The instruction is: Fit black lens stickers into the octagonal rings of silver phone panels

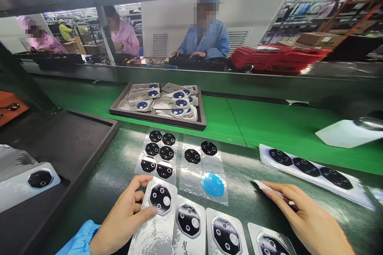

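My left hand [125, 215] grips the left edge of a silver phone back cover [157, 219] with a black camera ring, thumb resting on its face. Beside it lie three more covers [188, 227] in a row along the near edge. My right hand [302, 215] pinches a small white strip or tool [266, 187] on the dark mat. Ahead of my hands sit clear film sheets carrying black lens pieces [158, 153] and another sheet [203, 167] with a round blue sticker [212, 184].
A dark tray [203, 121] of silver covers rides on the green conveyor belt [269, 127]. A long strip of black lenses [311, 167] lies right. An empty dark tray [74, 139] and stacked covers [26, 179] are left. Across the belt, other people work; red trays [275, 57] are stacked.
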`<state>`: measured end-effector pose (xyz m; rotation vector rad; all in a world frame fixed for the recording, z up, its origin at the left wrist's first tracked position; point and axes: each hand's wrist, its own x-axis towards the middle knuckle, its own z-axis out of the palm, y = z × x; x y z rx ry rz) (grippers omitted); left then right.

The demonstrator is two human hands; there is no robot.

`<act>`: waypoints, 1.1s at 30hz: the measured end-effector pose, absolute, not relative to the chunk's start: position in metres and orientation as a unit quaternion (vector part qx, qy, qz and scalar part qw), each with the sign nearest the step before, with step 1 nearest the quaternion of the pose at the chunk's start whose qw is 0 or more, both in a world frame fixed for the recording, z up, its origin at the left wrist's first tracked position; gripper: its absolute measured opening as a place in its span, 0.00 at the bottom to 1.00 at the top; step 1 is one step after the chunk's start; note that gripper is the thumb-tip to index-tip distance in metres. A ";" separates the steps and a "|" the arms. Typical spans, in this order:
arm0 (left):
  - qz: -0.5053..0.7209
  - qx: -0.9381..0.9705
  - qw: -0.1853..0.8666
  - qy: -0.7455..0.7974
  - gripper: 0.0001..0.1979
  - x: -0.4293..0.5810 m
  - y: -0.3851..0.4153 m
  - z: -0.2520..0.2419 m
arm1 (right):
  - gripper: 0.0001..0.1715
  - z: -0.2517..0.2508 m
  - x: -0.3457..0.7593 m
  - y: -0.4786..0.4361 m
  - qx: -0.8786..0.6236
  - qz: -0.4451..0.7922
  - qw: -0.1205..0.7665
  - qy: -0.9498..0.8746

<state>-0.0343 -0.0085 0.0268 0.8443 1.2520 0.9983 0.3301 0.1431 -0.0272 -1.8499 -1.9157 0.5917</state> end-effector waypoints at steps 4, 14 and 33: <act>0.449 0.358 0.625 0.529 0.28 -0.036 -0.010 0.024 | 0.32 -0.030 0.331 0.143 -0.657 0.204 0.212 -0.694; 0.461 0.352 0.621 0.528 0.28 -0.037 -0.007 0.024 | 0.33 -0.019 0.324 0.143 -0.678 0.238 0.200 -0.666; 0.470 0.348 0.625 0.518 0.26 -0.037 -0.008 0.025 | 0.36 -0.024 0.325 0.145 -0.686 0.246 0.208 -0.652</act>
